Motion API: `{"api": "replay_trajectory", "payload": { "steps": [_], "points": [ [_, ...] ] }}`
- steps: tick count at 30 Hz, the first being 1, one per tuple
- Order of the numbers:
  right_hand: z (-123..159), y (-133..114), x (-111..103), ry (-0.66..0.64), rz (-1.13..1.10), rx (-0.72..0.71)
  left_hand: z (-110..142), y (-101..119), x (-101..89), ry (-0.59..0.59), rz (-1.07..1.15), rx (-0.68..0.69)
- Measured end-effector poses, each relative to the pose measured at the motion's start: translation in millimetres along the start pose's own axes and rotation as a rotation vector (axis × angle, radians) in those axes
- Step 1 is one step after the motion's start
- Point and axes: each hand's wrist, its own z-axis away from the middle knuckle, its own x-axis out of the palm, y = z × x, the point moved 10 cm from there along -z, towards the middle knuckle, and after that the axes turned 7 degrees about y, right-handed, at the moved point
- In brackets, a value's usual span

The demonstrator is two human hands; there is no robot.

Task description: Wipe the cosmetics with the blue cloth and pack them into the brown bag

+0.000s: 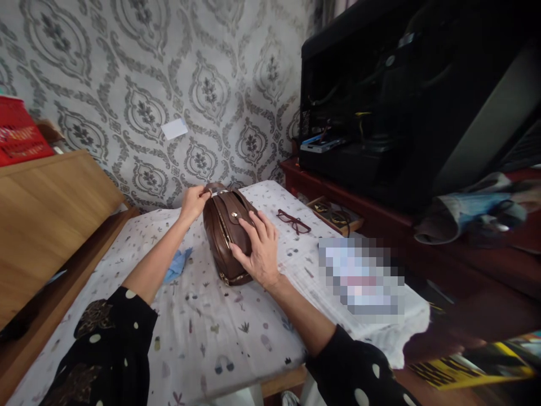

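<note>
A brown leather bag (226,228) with a gold zip lies on a table covered by a white patterned cloth (211,332). My right hand (258,248) rests flat on the bag's near side, fingers spread. My left hand (195,201) is at the bag's far end, fingers pinched on a small piece there, probably the zip pull or a strap end. A blue cloth (177,264) lies beside my left forearm.
Red-framed glasses (295,221) lie right of the bag. A blurred-out item (359,276) sits at the table's right edge. A dark red shelf (380,208) carries a black cabinet (380,101) and clutter. A wooden board (46,208) stands at left.
</note>
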Motion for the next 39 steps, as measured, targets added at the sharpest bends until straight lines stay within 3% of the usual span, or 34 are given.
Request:
{"api": "replay_trajectory", "payload": {
  "steps": [8, 14, 18, 23, 29, 35, 39],
  "points": [
    [0.0, 1.7, 1.4, -0.003, 0.008, 0.012, -1.3, 14.0, -0.2, -0.008, -0.048, 0.072],
    [0.7, 2.0, 1.5, 0.001, 0.013, 0.01, -13.0, 40.5, 34.1, -0.149, -0.129, 0.08],
    [1.1, 1.9, -0.3, 0.025, 0.026, 0.002, -22.2, 48.0, 45.9, -0.116, -0.144, 0.051],
    [-0.3, 5.5, 2.2, -0.016, -0.001, 0.036, -24.5, 46.7, 41.9, -0.024, -0.068, 0.011],
    [-3.6, 3.0, -1.1, -0.001, -0.014, 0.031, -6.6, 53.6, 38.6, -0.014, 0.084, 0.033],
    [-3.1, 3.9, -0.4, 0.016, -0.015, 0.028, -4.5, 60.6, 36.7, -0.155, 0.142, 0.107],
    [-0.2, 5.8, 0.1, 0.019, 0.013, 0.034, -14.0, 52.0, 19.7, -0.172, 0.063, 0.132]
  ]
}}
